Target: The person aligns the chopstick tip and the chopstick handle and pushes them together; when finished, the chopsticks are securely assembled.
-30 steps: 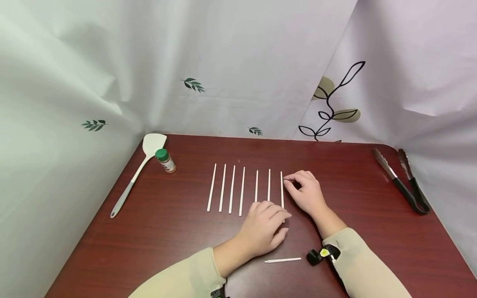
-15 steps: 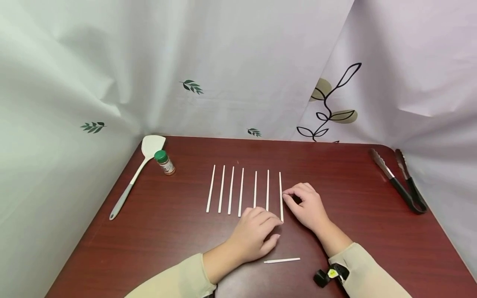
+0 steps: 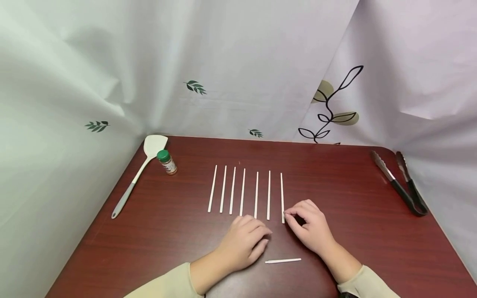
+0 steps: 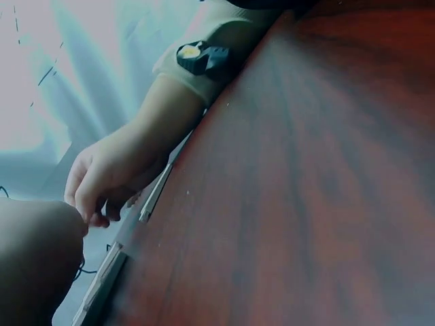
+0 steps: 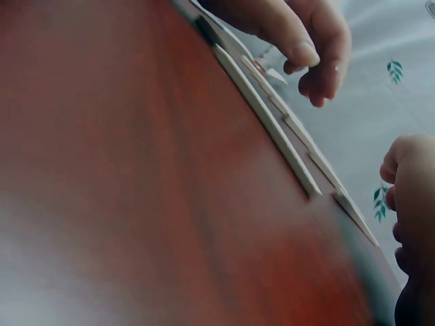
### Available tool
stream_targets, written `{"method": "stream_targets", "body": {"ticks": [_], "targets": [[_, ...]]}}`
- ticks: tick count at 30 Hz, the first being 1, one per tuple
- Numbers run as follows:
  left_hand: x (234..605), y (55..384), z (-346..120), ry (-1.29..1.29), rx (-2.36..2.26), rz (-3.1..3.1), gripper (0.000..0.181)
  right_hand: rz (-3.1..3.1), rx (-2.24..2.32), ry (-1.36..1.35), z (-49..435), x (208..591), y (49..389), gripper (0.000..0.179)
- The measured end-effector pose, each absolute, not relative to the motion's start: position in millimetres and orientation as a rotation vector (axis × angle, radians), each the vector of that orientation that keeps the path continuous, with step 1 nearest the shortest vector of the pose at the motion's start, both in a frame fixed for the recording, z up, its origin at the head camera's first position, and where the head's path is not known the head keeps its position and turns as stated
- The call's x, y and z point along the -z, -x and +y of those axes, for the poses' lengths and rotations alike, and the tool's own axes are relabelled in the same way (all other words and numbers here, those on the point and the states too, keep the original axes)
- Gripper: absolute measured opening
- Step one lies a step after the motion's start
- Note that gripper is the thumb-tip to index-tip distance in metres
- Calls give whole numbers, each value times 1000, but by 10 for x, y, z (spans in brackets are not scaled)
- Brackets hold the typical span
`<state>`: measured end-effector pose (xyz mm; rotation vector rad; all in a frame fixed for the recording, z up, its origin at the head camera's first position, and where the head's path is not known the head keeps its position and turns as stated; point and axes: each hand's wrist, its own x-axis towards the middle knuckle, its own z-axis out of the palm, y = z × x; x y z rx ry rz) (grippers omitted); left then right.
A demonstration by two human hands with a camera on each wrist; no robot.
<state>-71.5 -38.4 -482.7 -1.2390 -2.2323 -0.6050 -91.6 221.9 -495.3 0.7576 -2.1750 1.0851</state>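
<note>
Several slim white sticks (image 3: pixel 232 190) lie side by side on the brown table, pointing away from me. My right hand (image 3: pixel 311 227) is beside the near end of the rightmost stick (image 3: pixel 282 194), thumb and forefinger tips close together right at its edge. Loosely bent, the fingers of my left hand (image 3: pixel 244 244) rest low over the table, covering the near ends of a couple of middle sticks. Nothing shows in its grasp. A shorter white stick (image 3: pixel 283 260) with a narrowed left tip lies crosswise between the hands, nearer to me.
At the back left lie a white spatula (image 3: pixel 154 145) with a grey handle and a green-capped spice jar (image 3: pixel 167 162). Black-handled tongs (image 3: pixel 402 188) lie spread at the right edge. A white curtain (image 3: pixel 238 70) surrounds the table's far side.
My right hand has slid toward me along the rightmost stick, from its far end to its near end. My left hand has drawn back left, uncovering more of the right-hand sticks.
</note>
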Motion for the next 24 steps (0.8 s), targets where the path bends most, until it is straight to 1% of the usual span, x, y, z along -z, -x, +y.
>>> {"method": "stream_targets", "body": {"ticks": [2, 5, 8, 10, 14, 17, 21, 24], "targets": [[4833, 696, -445, 1229, 608, -2247, 15, -2141, -1100, -800, 2185, 4954, 859, 19], [4840, 675, -531, 1216, 626, -2270, 11, -2104, -1141, -876, 2134, 4926, 765, 16], [4850, 661, -605, 1214, 645, -2290, 11, -2059, -1196, -984, 2089, 4860, 670, 13], [4857, 659, -644, 1218, 659, -2301, 13, -2033, -1229, -1070, 2066, 4807, 619, 15], [4883, 660, -726, 1225, 698, -2330, 20, -2016, -1256, -1241, 2053, 4770, 563, 27], [4902, 654, -799, 1257, 738, -2359, 27, -2073, -1230, -1323, 2077, 4834, 537, 35], [4921, 655, -912, 1311, 808, -2377, 35, -2242, -1115, -1350, 2113, 4942, 498, 46], [4930, 672, -970, 1334, 831, -2371, 37, -2320, -1030, -1349, 2122, 4975, 487, 47]]}}
